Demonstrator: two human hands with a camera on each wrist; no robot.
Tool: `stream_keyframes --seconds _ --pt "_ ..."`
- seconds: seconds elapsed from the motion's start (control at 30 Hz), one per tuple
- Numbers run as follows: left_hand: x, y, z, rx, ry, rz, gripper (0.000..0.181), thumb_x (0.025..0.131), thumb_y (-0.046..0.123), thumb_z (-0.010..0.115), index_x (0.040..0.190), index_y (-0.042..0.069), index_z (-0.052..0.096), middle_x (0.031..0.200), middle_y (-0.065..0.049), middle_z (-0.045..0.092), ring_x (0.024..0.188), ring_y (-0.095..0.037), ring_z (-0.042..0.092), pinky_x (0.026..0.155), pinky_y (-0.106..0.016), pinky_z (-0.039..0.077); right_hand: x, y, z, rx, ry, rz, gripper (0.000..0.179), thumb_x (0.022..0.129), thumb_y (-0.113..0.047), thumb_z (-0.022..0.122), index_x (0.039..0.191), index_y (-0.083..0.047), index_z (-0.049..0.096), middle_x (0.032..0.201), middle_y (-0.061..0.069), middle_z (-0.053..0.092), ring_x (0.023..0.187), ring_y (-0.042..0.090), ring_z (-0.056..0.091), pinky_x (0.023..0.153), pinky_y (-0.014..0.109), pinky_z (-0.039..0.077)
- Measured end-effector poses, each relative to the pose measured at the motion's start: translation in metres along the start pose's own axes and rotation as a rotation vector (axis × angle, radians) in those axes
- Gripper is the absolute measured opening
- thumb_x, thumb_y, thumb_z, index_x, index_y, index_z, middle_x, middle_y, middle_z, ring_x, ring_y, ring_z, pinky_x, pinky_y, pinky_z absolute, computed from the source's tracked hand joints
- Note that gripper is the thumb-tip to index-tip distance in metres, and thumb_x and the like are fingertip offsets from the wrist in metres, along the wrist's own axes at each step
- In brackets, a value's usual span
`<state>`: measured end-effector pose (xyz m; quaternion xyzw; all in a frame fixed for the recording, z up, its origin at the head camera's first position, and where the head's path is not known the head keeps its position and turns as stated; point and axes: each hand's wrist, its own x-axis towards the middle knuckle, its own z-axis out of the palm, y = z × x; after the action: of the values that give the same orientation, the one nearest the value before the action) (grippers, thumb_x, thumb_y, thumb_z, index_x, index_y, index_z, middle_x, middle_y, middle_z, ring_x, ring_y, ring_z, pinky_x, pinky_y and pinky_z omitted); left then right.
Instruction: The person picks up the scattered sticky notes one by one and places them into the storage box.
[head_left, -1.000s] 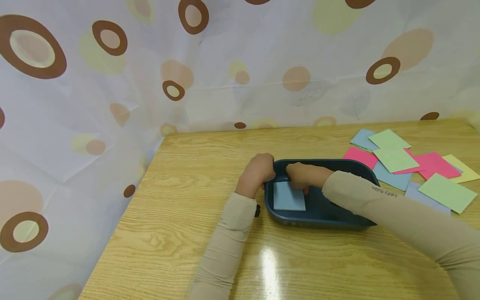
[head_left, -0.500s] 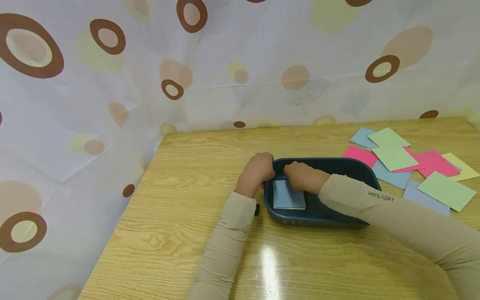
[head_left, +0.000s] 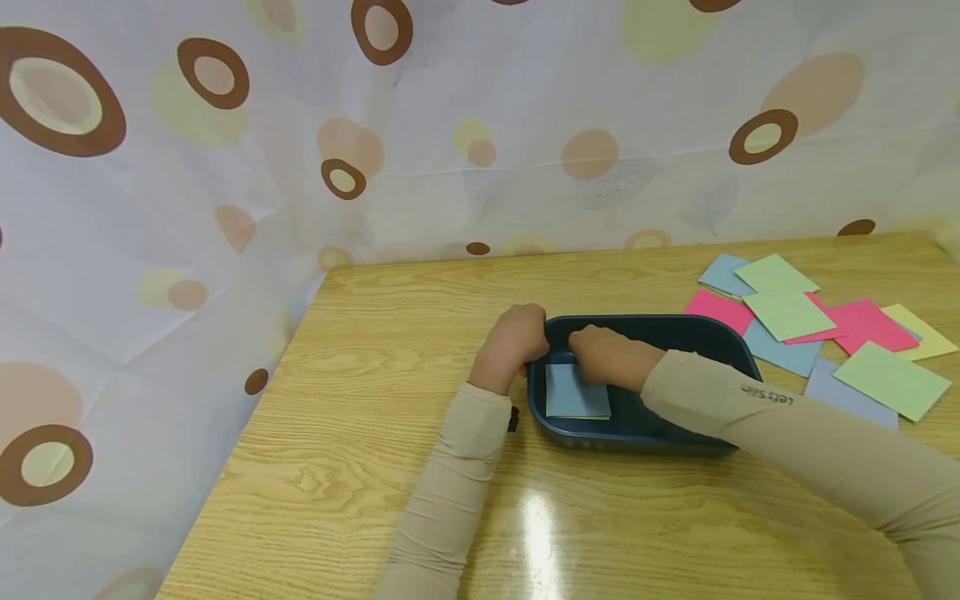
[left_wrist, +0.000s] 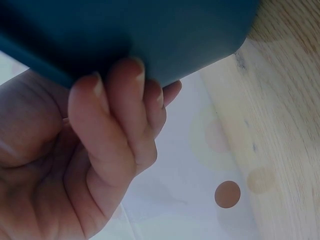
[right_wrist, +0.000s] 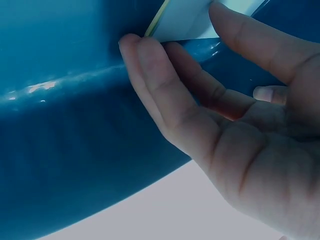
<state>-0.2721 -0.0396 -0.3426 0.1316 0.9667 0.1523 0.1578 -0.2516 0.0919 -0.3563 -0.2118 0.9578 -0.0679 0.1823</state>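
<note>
A dark blue plastic tub stands on the wooden table. My left hand grips its left rim; in the left wrist view its curled fingers press the outside wall. My right hand reaches into the tub. There it pinches a small stack of square papers, blue on top with a yellow edge showing beneath, at the tub's left end. In the right wrist view the thumb lies on the face of the papers and the fingertips meet their edge near the tub wall.
To the right of the tub, loose papers lie spread and overlapping: green, pink, blue and yellow. A patterned curtain hangs behind and left of the table.
Inside the tub, my right hand has shifted slightly left over the papers, and a yellow edge now shows below the blue one. The left hand stays on the rim.
</note>
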Motion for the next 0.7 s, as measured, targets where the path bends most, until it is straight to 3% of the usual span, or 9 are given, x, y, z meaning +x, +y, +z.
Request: stream_keyframes --seconds 0.27,0.33,0.43,0.53,0.7 --pt "-0.001 0.001 0.001 0.020 0.007 0.002 0.026 0.094 0.004 0.055 0.119 0.001 0.062 0.105 -0.017 0.067 0.048 -0.017 0.062 0.039 -0.021 0.048 -0.004 -0.004 -0.001 -0.002 -0.003 -0.004 0.010 0.093 0.004 0.051 0.100 0.007 0.059 0.083 0.015 0.059 0.071 0.023 0.056 0.061 0.032 0.048" --pt "-0.001 0.001 0.001 0.020 0.004 -0.004 0.027 0.094 0.004 0.054 0.120 0.001 0.062 0.108 -0.017 0.066 0.047 -0.017 0.062 0.039 -0.021 0.048 -0.006 -0.004 -0.002 -0.007 -0.018 0.005 0.011 0.093 0.000 0.056 0.102 0.006 0.059 0.085 0.015 0.060 0.072 0.023 0.057 0.063 0.032 0.049" --pt "0.000 0.002 0.002 0.010 -0.002 -0.014 0.028 0.094 0.004 0.055 0.122 0.001 0.061 0.110 -0.017 0.066 0.046 -0.017 0.062 0.039 -0.021 0.049 -0.009 -0.003 -0.004 -0.037 -0.061 -0.011 0.033 0.087 -0.016 0.072 0.108 0.007 0.059 0.095 0.018 0.060 0.082 0.026 0.059 0.072 0.037 0.052" --pt "0.000 0.002 0.002 -0.004 -0.002 -0.020 0.029 0.094 0.004 0.055 0.122 0.001 0.061 0.110 -0.018 0.066 0.046 -0.018 0.062 0.039 -0.022 0.049 -0.012 -0.003 -0.005 -0.068 -0.133 -0.020 0.069 0.074 -0.031 0.084 0.122 0.009 0.054 0.114 0.026 0.054 0.100 0.033 0.058 0.087 0.045 0.050" --pt "0.000 0.002 0.001 -0.009 0.007 -0.018 0.026 0.094 0.004 0.056 0.119 0.001 0.062 0.107 -0.017 0.067 0.046 -0.017 0.062 0.039 -0.022 0.049 -0.014 -0.006 -0.005 -0.096 -0.235 0.023 0.096 0.070 -0.023 0.087 0.143 0.008 0.033 0.137 0.034 0.035 0.121 0.045 0.044 0.096 0.053 0.044"
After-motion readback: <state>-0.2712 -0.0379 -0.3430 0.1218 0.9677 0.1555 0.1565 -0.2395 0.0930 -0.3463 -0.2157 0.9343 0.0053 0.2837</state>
